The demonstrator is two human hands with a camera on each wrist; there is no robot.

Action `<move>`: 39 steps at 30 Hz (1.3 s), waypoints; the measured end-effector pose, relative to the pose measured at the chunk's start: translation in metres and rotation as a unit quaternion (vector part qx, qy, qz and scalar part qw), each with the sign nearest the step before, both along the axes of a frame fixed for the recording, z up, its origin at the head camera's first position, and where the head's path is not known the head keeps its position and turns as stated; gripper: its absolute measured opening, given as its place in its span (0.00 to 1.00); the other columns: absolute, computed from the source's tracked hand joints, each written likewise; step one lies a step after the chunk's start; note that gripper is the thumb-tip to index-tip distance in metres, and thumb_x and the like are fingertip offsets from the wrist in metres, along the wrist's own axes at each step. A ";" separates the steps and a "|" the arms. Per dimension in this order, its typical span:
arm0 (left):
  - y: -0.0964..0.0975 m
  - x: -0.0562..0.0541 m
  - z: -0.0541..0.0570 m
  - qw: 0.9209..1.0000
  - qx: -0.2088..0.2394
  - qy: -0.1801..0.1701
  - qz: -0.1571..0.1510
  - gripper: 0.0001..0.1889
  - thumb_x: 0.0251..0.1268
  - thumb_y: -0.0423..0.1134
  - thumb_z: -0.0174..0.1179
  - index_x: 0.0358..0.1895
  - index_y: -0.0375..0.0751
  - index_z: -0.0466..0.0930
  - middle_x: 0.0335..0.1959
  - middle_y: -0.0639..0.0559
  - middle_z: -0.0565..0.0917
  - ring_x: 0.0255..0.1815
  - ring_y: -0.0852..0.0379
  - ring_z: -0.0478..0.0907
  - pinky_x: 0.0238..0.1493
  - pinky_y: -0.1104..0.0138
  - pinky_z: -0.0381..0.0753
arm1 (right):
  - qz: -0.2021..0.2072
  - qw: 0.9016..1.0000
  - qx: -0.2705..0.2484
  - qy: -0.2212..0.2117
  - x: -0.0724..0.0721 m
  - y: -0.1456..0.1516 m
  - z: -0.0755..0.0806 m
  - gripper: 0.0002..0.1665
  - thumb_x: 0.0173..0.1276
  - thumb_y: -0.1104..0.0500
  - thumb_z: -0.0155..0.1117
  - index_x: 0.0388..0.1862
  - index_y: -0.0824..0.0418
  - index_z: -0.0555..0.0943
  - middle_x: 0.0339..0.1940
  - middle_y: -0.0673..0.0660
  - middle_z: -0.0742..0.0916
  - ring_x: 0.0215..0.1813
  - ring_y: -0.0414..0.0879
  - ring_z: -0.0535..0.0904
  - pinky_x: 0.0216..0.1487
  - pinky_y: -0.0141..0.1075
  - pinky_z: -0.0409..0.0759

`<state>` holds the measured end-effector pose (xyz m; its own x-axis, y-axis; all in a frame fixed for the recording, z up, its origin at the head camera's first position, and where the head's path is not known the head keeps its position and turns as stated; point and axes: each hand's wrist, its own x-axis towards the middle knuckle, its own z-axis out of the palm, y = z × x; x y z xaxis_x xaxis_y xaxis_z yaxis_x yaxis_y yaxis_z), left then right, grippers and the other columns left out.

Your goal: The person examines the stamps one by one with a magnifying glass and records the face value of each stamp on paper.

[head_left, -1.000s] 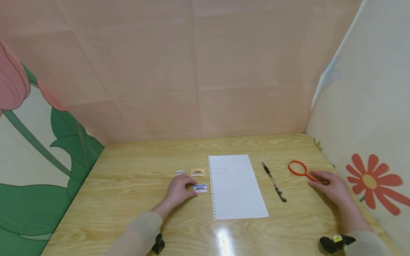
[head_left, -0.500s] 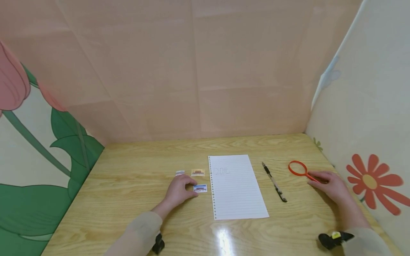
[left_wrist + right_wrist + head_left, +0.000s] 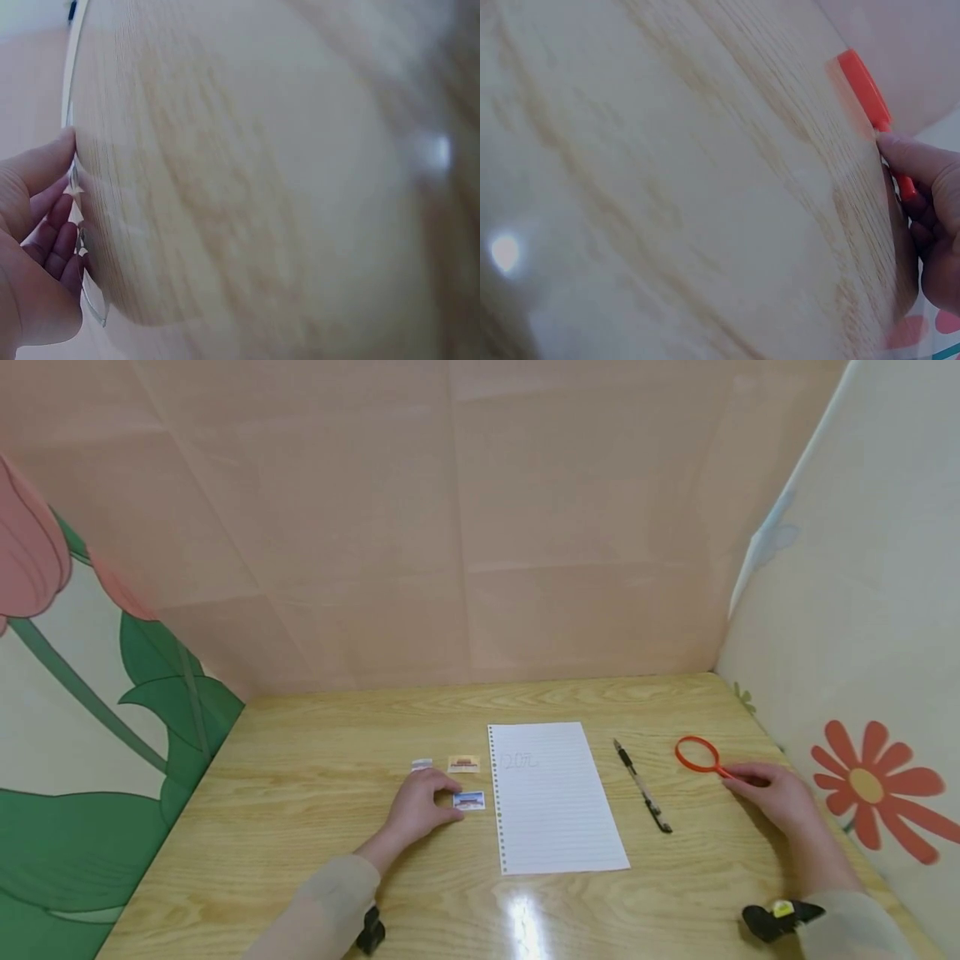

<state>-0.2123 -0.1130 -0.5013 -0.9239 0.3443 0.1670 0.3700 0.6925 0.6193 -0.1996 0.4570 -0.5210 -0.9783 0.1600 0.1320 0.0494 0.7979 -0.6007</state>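
My left hand (image 3: pixel 417 805) lies on the table with thumb and forefinger curved at the left corners of a blue, white-edged postage stamp (image 3: pixel 469 801), holding it flat. Just above lie a yellow stamp (image 3: pixel 463 764) and a greyish stamp (image 3: pixel 422 764), the latter partly hidden behind that hand. At the right, my right hand (image 3: pixel 776 793) pinches the handle of a red magnifying glass (image 3: pixel 697 754) between thumb and fingers. Its ring is low at the tabletop. The right wrist view shows the thumb along the red handle (image 3: pixel 881 124); the left wrist view does not clearly show the stamp.
Between the hands lies a lined, punched sheet of paper (image 3: pixel 558 810) with "20元" faintly written near its top. A black and clear pen (image 3: pixel 642 785) rests right of it. A pink backdrop (image 3: pixel 465 527) and a flower-printed wall (image 3: pixel 862 652) border the wooden table (image 3: pixel 315 743).
My right fingers have closed in on the magnifying glass handle, and the right wrist has shifted slightly left. The left hand, stamps, paper and pen stay where they were.
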 end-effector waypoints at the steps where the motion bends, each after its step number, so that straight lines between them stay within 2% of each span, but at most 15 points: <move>1: 0.000 0.000 0.000 1.000 0.000 -0.001 0.000 0.18 0.47 0.42 0.79 0.43 0.43 0.88 0.41 0.54 0.84 0.48 0.51 0.78 0.59 0.54 0.73 | -0.002 1.000 0.002 0.001 0.000 0.000 0.000 0.28 0.67 0.44 0.68 0.51 0.67 0.85 0.50 0.69 0.84 0.46 0.41 0.74 0.44 0.39 0.70; 5: 0.001 -0.001 -0.001 1.000 -0.004 -0.003 0.001 0.18 0.47 0.42 0.78 0.44 0.44 0.88 0.42 0.54 0.84 0.48 0.51 0.78 0.59 0.54 0.73 | -0.001 1.000 0.014 0.013 0.001 -0.001 -0.001 0.24 0.68 0.46 0.67 0.47 0.67 0.86 0.47 0.69 0.85 0.48 0.58 0.76 0.46 0.48 0.71; 8: 0.002 -0.002 -0.002 1.000 -0.006 -0.004 0.000 0.18 0.48 0.43 0.78 0.44 0.44 0.88 0.42 0.54 0.84 0.48 0.51 0.78 0.58 0.54 0.73 | -0.003 0.999 0.022 0.026 0.002 -0.003 -0.001 0.22 0.68 0.47 0.68 0.45 0.66 0.87 0.44 0.68 0.86 0.47 0.58 0.76 0.44 0.47 0.71; 12: 0.001 -0.002 -0.002 1.000 -0.006 -0.004 0.000 0.18 0.48 0.43 0.78 0.44 0.44 0.88 0.42 0.54 0.84 0.48 0.52 0.78 0.58 0.54 0.73 | -0.005 1.000 0.012 0.028 0.004 -0.009 0.002 0.22 0.69 0.48 0.67 0.45 0.67 0.86 0.46 0.69 0.85 0.49 0.61 0.76 0.46 0.50 0.71; 15: 0.001 -0.002 -0.003 1.000 -0.006 -0.003 -0.001 0.18 0.48 0.42 0.78 0.44 0.44 0.88 0.41 0.55 0.84 0.48 0.52 0.78 0.58 0.54 0.73 | -0.004 0.999 0.010 0.033 0.005 -0.017 0.005 0.21 0.69 0.48 0.67 0.45 0.66 0.86 0.45 0.68 0.86 0.46 0.54 0.77 0.43 0.43 0.73; 18: 0.000 -0.002 -0.003 1.000 -0.004 0.000 -0.002 0.17 0.48 0.42 0.78 0.44 0.45 0.88 0.41 0.55 0.84 0.48 0.52 0.78 0.58 0.54 0.74 | 0.003 0.999 0.004 0.047 0.005 -0.028 0.011 0.19 0.68 0.49 0.68 0.45 0.63 0.87 0.42 0.63 0.87 0.40 0.39 0.76 0.36 0.32 0.73; 21: 0.000 -0.003 -0.004 1.000 -0.003 -0.001 -0.003 0.17 0.49 0.41 0.78 0.43 0.45 0.88 0.41 0.56 0.84 0.48 0.53 0.78 0.58 0.54 0.74 | 0.022 0.998 -0.008 0.061 0.004 -0.040 0.019 0.16 0.68 0.53 0.69 0.45 0.64 0.87 0.40 0.61 0.87 0.34 0.31 0.74 0.29 0.28 0.74; 24: 0.000 -0.003 -0.004 1.000 -0.001 -0.003 -0.002 0.16 0.49 0.41 0.77 0.43 0.45 0.88 0.41 0.56 0.84 0.48 0.52 0.78 0.58 0.54 0.74 | 0.050 0.996 -0.019 0.071 0.002 -0.053 0.027 0.13 0.68 0.58 0.68 0.45 0.65 0.86 0.39 0.61 0.86 0.32 0.32 0.74 0.27 0.29 0.75; 27: 0.000 -0.003 -0.004 1.000 -0.003 -0.004 -0.001 0.16 0.50 0.41 0.77 0.44 0.45 0.88 0.41 0.56 0.84 0.48 0.52 0.78 0.59 0.54 0.73 | 0.080 0.992 -0.014 0.096 0.000 -0.067 0.033 0.09 0.66 0.62 0.70 0.43 0.65 0.87 0.37 0.59 0.86 0.33 0.33 0.73 0.29 0.27 0.73; 33: 0.000 -0.002 -0.003 1.000 -0.005 0.000 -0.002 0.16 0.49 0.41 0.77 0.43 0.44 0.88 0.41 0.55 0.84 0.48 0.52 0.78 0.59 0.54 0.73 | 0.146 0.975 -0.012 0.167 -0.006 -0.101 0.040 0.09 0.58 0.70 0.74 0.38 0.62 0.89 0.34 0.56 0.86 0.36 0.35 0.73 0.35 0.23 0.70; 39: 0.000 -0.001 -0.002 1.000 -0.007 -0.003 0.000 0.16 0.49 0.41 0.77 0.43 0.45 0.88 0.41 0.56 0.84 0.48 0.52 0.78 0.58 0.54 0.74 | 0.181 0.970 -0.026 0.163 -0.011 -0.133 0.039 0.10 0.57 0.70 0.74 0.36 0.60 0.89 0.34 0.53 0.86 0.35 0.38 0.73 0.34 0.26 0.72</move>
<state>-0.2135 -0.1132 -0.5035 -0.9245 0.3472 0.1571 0.3671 0.7007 0.6117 -0.2107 0.3237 -0.4821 -0.8790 -0.1707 0.4452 -0.4274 0.6960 -0.5769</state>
